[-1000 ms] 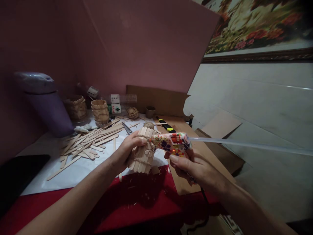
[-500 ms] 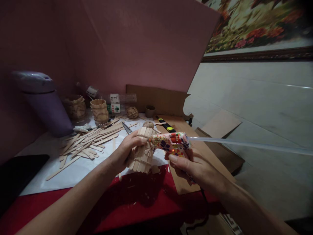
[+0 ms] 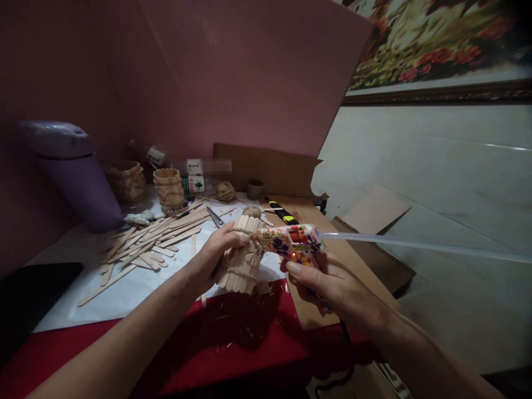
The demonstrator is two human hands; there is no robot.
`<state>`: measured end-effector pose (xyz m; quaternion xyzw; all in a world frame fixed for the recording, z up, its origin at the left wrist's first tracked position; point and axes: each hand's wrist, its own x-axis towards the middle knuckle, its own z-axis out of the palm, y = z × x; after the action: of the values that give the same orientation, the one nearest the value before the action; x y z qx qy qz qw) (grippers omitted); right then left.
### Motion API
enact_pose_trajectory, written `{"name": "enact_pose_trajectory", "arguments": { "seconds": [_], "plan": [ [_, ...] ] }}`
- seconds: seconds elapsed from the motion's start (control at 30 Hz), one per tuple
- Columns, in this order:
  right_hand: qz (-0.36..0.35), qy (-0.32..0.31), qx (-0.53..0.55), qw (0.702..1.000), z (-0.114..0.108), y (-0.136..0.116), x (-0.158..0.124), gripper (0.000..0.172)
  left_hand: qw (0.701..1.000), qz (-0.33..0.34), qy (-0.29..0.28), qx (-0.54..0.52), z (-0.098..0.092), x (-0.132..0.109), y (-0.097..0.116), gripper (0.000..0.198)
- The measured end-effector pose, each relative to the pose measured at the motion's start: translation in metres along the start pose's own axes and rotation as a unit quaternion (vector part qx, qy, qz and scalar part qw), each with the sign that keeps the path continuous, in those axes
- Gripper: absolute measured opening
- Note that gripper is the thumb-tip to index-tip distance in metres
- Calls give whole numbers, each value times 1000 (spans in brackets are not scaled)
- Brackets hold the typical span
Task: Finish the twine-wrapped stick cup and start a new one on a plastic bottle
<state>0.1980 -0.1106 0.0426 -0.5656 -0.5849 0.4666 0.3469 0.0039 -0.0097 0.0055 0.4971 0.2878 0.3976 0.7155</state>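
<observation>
Left hand (image 3: 211, 256) is wrapped round the popsicle-stick cup (image 3: 243, 269), held over the red cloth (image 3: 249, 343). Right hand (image 3: 330, 284) grips the floral glue gun (image 3: 291, 241), nozzle at the cup's rim from 3 o'clock. The thumb's right beside the nozzle, so a hot-glue burn looks likely.

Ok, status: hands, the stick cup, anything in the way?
Left hand grips stick cup. Right hand holds glue gun, nozzle at cup's upper side. Loose sticks lie apart, leftward.

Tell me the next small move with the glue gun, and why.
Probably squeeze the trigger gently: the right hand holds the glue gun with its nozzle at the stick cup gripped by the left hand, its red light is lit, and a glue stick is loaded.
</observation>
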Motion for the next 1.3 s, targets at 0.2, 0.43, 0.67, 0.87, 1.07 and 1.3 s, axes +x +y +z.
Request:
{"name": "enact_pose_trajectory", "arguments": {
  "seconds": [0.2, 0.43, 0.67, 0.87, 1.07, 1.3],
  "plan": [
    [-16, 2, 0, 1000, 2, -5, 0, 41, 1000, 1, -9, 0, 0, 1, 0, 37],
    [12, 6, 7, 1000, 0, -2, -1, 43, 1000, -3, -5, -5, -2, 1, 0, 35],
    [17, 3, 21, 1000, 3, 1, 0, 43, 1000, -7, -8, -19, -3, 0, -2, 33],
    [-13, -3, 25, 1000, 5, -2, 0, 40, 1000, -17, -6, -21, -4, 1, -2, 36],
    [-18, -14, 17, 1000, 4, 1, 2, 43, 1000, -15, -5, -20, -4, 0, -3, 32],
    [7, -6, 1, 1000, 2, 6, 1, 49, 1000, -13, -6, -17, -4, 1, -2, 32]
  ]
}}
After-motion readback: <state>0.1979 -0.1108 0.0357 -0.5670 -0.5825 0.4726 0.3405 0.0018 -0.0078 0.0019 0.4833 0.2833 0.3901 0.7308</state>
